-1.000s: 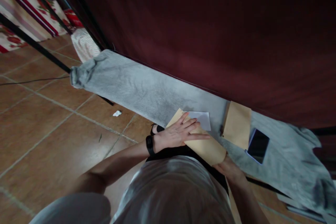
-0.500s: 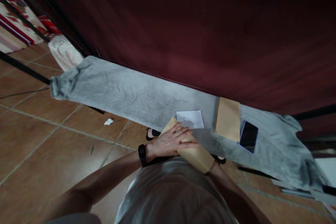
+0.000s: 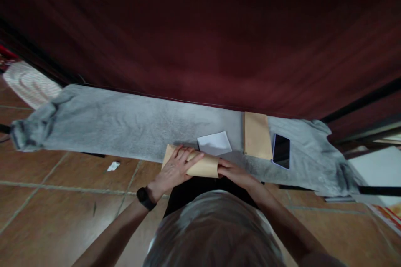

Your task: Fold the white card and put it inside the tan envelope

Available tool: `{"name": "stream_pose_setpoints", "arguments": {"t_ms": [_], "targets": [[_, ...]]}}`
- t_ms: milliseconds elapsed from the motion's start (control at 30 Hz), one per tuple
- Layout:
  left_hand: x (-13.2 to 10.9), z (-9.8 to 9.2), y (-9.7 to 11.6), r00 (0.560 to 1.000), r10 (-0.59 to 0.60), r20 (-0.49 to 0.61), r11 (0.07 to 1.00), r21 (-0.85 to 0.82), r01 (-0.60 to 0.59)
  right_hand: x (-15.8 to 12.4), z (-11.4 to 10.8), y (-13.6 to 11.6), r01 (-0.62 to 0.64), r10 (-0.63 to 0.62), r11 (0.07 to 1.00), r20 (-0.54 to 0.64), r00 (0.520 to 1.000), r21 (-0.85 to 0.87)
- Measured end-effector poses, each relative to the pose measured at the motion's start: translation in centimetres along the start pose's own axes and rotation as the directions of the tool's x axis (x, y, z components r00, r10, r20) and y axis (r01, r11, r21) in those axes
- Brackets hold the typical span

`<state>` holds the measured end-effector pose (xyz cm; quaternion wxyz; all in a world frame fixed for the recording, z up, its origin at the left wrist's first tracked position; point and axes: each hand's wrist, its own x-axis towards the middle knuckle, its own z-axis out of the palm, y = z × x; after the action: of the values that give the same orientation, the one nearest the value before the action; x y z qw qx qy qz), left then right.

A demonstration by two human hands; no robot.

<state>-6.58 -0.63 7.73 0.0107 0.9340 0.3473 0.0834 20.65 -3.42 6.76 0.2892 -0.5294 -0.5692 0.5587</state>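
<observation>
Evidently, from the head camera, the only view I have, the handling centres on the brown envelope (image 3: 204, 168), which sits at the near edge of the worktop (image 3: 125, 121), in front of the person (image 3: 216, 229). I see the left hand (image 3: 173, 170) laid across its left part, fingers spread flat, and I take that as a way of pinning it so that it cannot slide. The right hand (image 3: 236, 173) is at the other end, its fingertips seemingly tucked into the mouth, which probably holds the envelope rounded; I cannot tell whether those fingers grip anything inside. A sheet of white paper (image 3: 214, 143) lies just beyond the envelope, within easy reach of both hands, I would say. To the right, a brown packet (image 3: 257, 135) and a phone (image 3: 282, 151) lie next to each other, perhaps there so as to be out of the way. The worktop is draped in soft grey cloth (image 3: 28, 135), wrinkled and bunched at its left end. Behind it I have a dark red curtain (image 3: 200, 50) filling the upper part of my view; below, a tiled floor (image 3: 31, 212) carries a crumpled white scrap (image 3: 113, 166).
</observation>
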Motion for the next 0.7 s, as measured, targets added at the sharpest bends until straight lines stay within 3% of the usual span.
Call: {"name": "stream_pose_setpoints", "arguments": {"t_ms": [100,167,200,300,433,533,700], "targets": [[-1.3,0.4,-1.9,0.986,-0.164,-0.031,0.985,0.042,0.165,1.9,-2.5,1.1,0.006,-0.006,1.0,-0.099,0.995,0.008],[-2.1,0.9,-2.9,0.968,-0.246,-0.048,0.967,0.062,0.249,3.4,-3.7,1.8,-0.043,-0.038,0.98,-0.395,0.918,-0.195],[-2.5,1.2,-3.4,0.961,-0.272,-0.054,0.959,0.071,0.276,4.1,-4.0,2.1,-0.086,-0.059,0.95,-0.445,0.894,-0.3],[-3.5,1.9,-4.2,0.943,-0.327,-0.06,0.938,0.097,0.332,5.6,-3.7,2.7,-0.231,-0.07,0.805,-0.474,0.878,-0.546],[-5.0,2.2,-4.6,0.915,-0.4,-0.053,0.908,0.108,0.404,6.9,-2.1,3.1,-0.341,-0.03,0.674,-0.486,0.874,-0.655],[-6.0,2.1,-4.7,0.901,-0.431,-0.051,0.896,0.096,0.434,7.4,-1.7,3.7,-0.351,-0.034,0.704,-0.523,0.852,-0.618],[-6.3,2.1,-4.7,0.899,-0.436,-0.05,0.895,0.086,0.439,7.3,-2.8,4.7,-0.194,-0.012,0.926,-0.54,0.841,-0.323]]}}
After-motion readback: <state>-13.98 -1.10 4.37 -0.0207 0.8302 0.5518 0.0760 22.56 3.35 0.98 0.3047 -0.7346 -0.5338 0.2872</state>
